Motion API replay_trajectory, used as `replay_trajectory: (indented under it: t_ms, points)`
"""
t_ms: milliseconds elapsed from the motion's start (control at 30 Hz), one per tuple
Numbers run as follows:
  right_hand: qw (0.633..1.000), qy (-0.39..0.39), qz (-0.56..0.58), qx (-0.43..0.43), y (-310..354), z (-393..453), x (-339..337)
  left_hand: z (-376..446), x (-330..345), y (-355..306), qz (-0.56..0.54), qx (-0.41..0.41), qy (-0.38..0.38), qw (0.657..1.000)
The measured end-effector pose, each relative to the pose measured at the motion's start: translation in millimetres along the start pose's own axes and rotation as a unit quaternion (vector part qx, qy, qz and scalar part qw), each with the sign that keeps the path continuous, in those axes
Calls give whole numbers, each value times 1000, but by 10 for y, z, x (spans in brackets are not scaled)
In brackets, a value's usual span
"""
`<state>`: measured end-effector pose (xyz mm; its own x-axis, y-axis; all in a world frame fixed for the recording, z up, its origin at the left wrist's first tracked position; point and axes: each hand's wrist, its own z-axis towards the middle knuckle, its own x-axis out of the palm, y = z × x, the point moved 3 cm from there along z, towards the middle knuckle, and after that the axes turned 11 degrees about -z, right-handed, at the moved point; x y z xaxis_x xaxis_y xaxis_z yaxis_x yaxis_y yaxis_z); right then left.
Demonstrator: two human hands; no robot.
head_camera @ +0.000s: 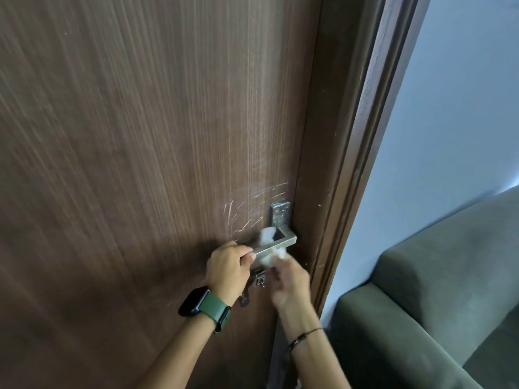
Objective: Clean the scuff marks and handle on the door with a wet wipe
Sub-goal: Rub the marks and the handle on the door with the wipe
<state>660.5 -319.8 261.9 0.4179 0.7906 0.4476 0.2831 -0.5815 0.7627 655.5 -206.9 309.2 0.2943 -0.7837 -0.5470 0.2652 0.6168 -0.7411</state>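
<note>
While its long axis runs roughly level across the door, the square-section metal lever handle (276,244) points its free end toward the hinge side at left, its other end turning in at a corner near the door's latch edge, just below a screwed metal plate (280,212). A white wet wipe (270,248), blurred, is draped over the bar near its middle, one part showing above the bar and one below. The left hand (229,266) is curled shut around the handle's free end, fingers over the top and thumb tip against the bar. The right hand (289,284), blurred by motion, sits just below the handle and is closed on the lower part of the wipe, so the wipe lies between the two hands and touching the right one. Pale scuff marks (241,214) fan across the brown wood-grain door (140,136) just above and left of the handle. A small metal latch fitting (259,279) shows on the door between the two hands, below the bar. The left wrist carries a smartwatch (203,307) on a green strap; the right wrist wears a thin dark bracelet (304,336). A dark door frame (362,153) borders the latch edge, with a pale wall (455,122) and a grey-green sofa (438,290) beyond.
</note>
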Motion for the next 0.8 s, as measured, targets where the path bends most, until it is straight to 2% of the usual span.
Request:
replay_trajectory:
  t_ms: [67, 100, 200, 267, 367, 433, 467, 533, 600, 667, 733, 800]
  points:
    - [998, -53, 42, 6, 129, 106, -108, 8, 5, -6, 4, 6, -1, 1000]
    - [998, -49, 44, 15, 95, 103, -92, 11, 13, -10, 8, 7, -4, 1000]
    - [997, 39, 46, 51, -144, 6, 65, -2, 29, 4, 15, 13, -4, 1000]
    - [995, 6, 77, 68, -38, 17, 37, -14, 21, 8, 11, 23, -3, 1000]
    - [990, -90, 107, -9, 279, 101, -181, -21, 8, -1, 6, 33, -3, 999]
    - [986, -98, 7, -138, 356, 18, -233, -22, 11, -6, 7, 37, 1, 999]
    - [962, -119, -81, -233, 392, -46, -250, -25, 13, -3, 2, 40, 2, 999]
    - [858, -178, -260, -406, 530, -150, -232, -28, 17, 2, -4, 40, 0, 999]
    - [748, -206, -386, -500, 691, -128, -131, -27, 17, -2, 4, 32, 3, 999]
    - [657, -178, -493, -542, 683, -63, 66, -19, 14, -3, 6, 29, 8, 1000]
    - [606, -147, -571, -534, 528, 26, 216, -23, 12, 2, 4, 34, 10, 999]
    - [595, -150, -593, -520, 448, 122, 234, -28, 12, 7, 5, 40, 12, 999]
